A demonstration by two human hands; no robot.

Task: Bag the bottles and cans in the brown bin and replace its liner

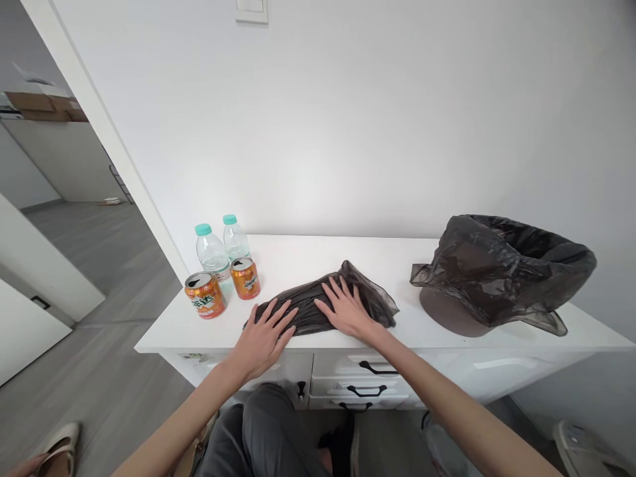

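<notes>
A black plastic bag (311, 306) lies flattened and wrinkled on the white cabinet top (308, 252). My left hand (265, 336) presses on its left end with fingers spread. On the bag's right half rests my right hand (346, 308), flat, fingers apart. Neither hand grips it. Off to the left stand two orange drink cans (205, 296), upright with opened tops. Behind them are two clear plastic bottles (211, 252) with teal caps. At the right, a brown bin (452, 311) is lined with another black bag (497, 265), its edge folded over the rim.
Drawers with black handles (366, 391) are set into the cabinet's front. A white wall with a light switch (252, 10) rises behind. To the left, a doorway opens onto grey flooring (124, 265) and stacked cardboard boxes (42, 105). Another person's shoe (62, 447) shows at the lower left.
</notes>
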